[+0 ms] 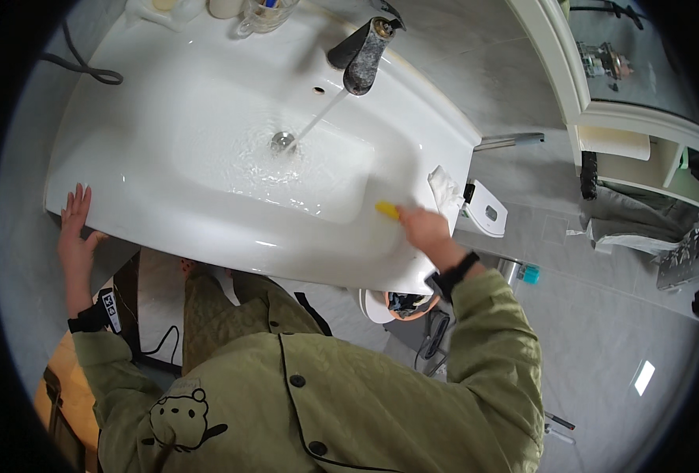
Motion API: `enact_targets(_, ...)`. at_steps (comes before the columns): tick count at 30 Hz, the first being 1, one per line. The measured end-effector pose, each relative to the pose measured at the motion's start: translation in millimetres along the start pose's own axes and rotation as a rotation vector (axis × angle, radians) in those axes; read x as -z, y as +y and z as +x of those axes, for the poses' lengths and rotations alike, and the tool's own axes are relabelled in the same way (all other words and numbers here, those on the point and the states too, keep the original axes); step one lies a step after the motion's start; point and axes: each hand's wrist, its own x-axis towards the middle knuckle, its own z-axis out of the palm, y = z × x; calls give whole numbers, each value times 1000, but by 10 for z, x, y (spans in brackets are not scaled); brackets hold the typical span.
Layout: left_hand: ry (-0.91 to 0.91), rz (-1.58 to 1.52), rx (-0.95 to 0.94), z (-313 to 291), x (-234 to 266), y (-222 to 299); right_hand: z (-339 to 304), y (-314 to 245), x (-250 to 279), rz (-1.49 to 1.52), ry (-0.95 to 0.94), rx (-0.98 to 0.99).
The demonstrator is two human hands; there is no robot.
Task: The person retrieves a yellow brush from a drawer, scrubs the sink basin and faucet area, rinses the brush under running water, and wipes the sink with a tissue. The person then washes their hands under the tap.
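Right hand [427, 231]: clenched around one end of a yellow piece [387, 210], other end poking out toward the basin's middle
Yellow piece's place: at the inner slope by the near right corner of the white basin [89, 142]; touching it or just above, cannot tell
Left hand [75, 232]: fingers spread, laid over the near edge beside the left corner, nothing visibly grasped
Yellow piece's feel: probably light, hardly fragile; stiff or soft, cannot tell from so little showing; likely slippery if wet
Yellow piece's hold: best by the covered end, firmly
Faucet [362, 63]: running, so likely slick around the drain [283, 142]
Green jacket [239, 378]: printed with a cartoon dog [180, 419] and faint lettering, too small to read
White wrist tag [111, 310]: marked in dark blocks, not legible; no brand made out
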Motion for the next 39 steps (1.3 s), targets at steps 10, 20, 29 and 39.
enact_targets(10, 37, 52, -56, -41, 15, -134, -341, -895, -200, 274, -226, -133)
enact_targets(20, 21, 62, -79, -198, 219, 8, -1210, -1495, -147, 689, 381, 54)
enact_targets(29, 38, 108, -154, -264, 228, -77, -778, 223, -618, 138, 475, -176)
enact_targets(39, 61, 110, -96, -451, 173, -102, -1396, -657, -492, 295, 130, -231)
